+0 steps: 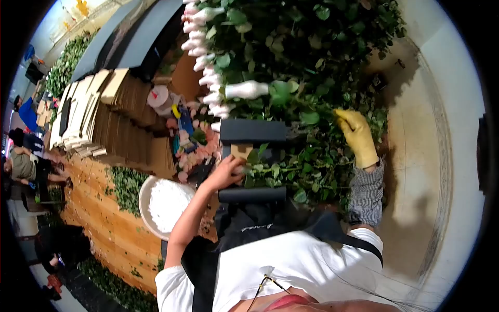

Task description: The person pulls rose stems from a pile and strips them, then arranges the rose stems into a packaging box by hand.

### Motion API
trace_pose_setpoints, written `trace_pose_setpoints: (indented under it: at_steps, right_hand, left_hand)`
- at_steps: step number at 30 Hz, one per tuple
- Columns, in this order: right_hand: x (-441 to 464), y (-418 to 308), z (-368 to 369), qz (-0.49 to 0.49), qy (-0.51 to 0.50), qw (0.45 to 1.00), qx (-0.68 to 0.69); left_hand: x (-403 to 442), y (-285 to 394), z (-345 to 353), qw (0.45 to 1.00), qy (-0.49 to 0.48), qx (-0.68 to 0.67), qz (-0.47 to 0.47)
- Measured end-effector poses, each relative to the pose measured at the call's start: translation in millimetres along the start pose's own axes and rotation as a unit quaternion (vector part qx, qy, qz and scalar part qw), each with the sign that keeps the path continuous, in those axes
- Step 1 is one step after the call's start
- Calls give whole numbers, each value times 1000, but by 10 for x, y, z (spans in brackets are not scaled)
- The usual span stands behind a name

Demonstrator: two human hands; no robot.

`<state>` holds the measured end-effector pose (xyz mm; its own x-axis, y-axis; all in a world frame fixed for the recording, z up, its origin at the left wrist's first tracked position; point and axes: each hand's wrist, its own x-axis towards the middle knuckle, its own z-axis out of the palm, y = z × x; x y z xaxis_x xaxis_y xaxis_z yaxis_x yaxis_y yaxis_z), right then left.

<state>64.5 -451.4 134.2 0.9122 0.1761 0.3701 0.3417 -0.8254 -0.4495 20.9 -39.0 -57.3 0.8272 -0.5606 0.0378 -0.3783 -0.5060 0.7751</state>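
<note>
My bare left hand (226, 172) is at a dark padded stand (253, 131), its fingers curled at the edge of a small piece of brown cardboard (241, 151). Leafy green rose stems (291, 171) lie across the stand, to the right of these fingers. My right hand (356, 136), in a yellow glove, is over the leaves at the stem end. Its fingers are bent together, and what they hold, if anything, is hidden. Beyond the stand lies a large pile of roses (301, 47), with pale wrapped heads (208, 78) along its left side. One white wrapped head (247, 90) sticks out farther.
A white tub (166, 205) of white material stands left of my arm. Past it are stacks of cardboard sheets (112, 119) and scattered pink petals (200, 148). A wall (457, 67) rises at right. Other people (31, 169) are far left, across a wooden floor (99, 197).
</note>
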Motion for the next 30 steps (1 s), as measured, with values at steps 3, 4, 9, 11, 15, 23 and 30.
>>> trace_pose_setpoints:
  at_steps: [3,4,9,11,15,23,30]
  right_hand:
    - [-444,-37,224,112,-214,969,47]
    - [-613,8,374,70,-213,974,39]
    - [-1190,210,1148,-14,-260,959,-113]
    - [-1204,269,1217,-5,-243,961,-133]
    - [-1281,176,1218,-54,-86,985,-137]
    - [-1512,6,851,62,71,996,-3]
    - [-1704,17,416,72,99,990,64]
  left_hand:
    - [-22,-76,20,1000,-10,-4,8]
    - [-7,-35,-7,1000,-13,-14,1]
    - [45,162,-109,999,-45,4,7]
    - [83,241,-172,981,-71,172,57]
    - [159,365,-204,944,-27,312,103]
    - [90,145,-172,969,-34,234,74]
    - [111,249,-376,993,-109,35,-20]
